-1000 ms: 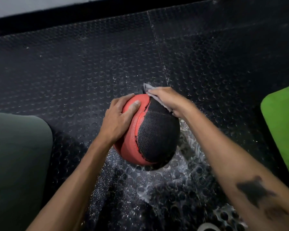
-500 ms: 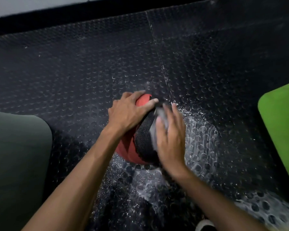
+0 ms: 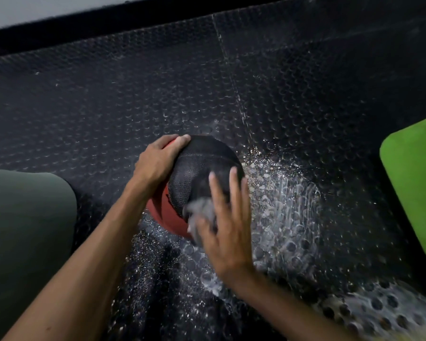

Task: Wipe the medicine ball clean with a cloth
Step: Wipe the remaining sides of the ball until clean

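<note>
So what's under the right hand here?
A grey cloth shows under the right hand, pressed on the medicine ball; the rest of it is hidden by the palm.

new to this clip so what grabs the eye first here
A red and black round medicine ball sits mid-frame on the black studded rubber floor, the left hand gripping its top, the right hand pressing a grey cloth on it. A bright green pad lines the right edge.

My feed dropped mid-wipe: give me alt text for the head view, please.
The right hand presses a grey cloth against the red-and-black medicine ball, which the left hand holds on the wet black studded floor. A green pad lies to the right.
</note>
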